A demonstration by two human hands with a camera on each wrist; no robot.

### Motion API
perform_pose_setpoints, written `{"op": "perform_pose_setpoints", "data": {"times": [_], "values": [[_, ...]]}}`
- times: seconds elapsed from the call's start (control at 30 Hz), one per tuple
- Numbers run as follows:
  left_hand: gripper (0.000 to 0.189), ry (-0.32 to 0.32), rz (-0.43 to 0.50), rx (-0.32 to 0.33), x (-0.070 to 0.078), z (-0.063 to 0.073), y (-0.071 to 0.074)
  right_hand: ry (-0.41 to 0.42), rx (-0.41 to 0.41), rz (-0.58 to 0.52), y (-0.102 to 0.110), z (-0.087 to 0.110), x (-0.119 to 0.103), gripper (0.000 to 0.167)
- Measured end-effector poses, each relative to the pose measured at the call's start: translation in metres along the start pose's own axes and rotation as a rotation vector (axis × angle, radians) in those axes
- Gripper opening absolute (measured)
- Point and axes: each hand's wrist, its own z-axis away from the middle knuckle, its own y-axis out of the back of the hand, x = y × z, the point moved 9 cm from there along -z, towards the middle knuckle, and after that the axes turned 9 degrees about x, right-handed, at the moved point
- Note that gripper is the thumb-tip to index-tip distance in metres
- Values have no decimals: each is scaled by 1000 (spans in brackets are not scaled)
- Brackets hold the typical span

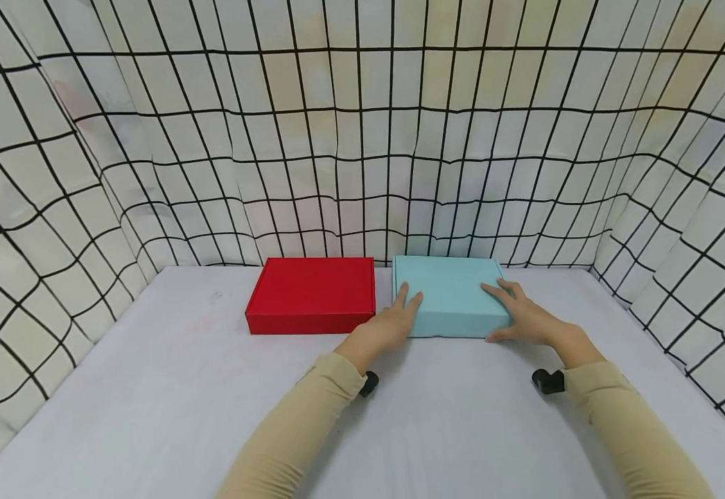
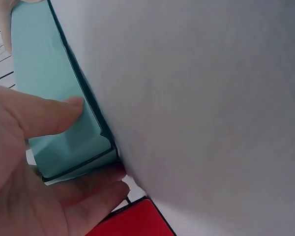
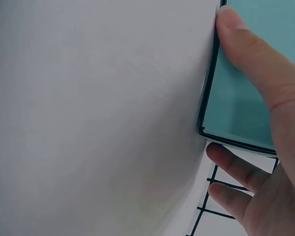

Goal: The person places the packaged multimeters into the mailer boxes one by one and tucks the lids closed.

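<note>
A light blue flat box lies closed on the table, between two hands. At its left front corner is my left hand; in the left wrist view the thumb lies against the front face of the box and the other fingers extend along its left end. My right hand is at the right front corner. The right wrist view shows that thumb on the front face, with two fairly straight fingertips spread beyond the right end. Other right fingers are partly hidden.
A closed red box lies just left of the light blue one, a narrow gap between them. White cloth covers the table. White panels with black grid lines enclose the back and both sides. Dark wrist devices sit under the cuffs.
</note>
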Motion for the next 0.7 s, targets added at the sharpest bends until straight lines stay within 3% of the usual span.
{"op": "perform_pose_setpoints", "data": {"times": [0.37,0.7], "values": [[79,16,-17,-9,-1,1,1,-17,-10,-29,-2,-1,4,102],[82,-30,-85,21,2,-3,3,-2,-24,-33,-2,2,7,99]]}}
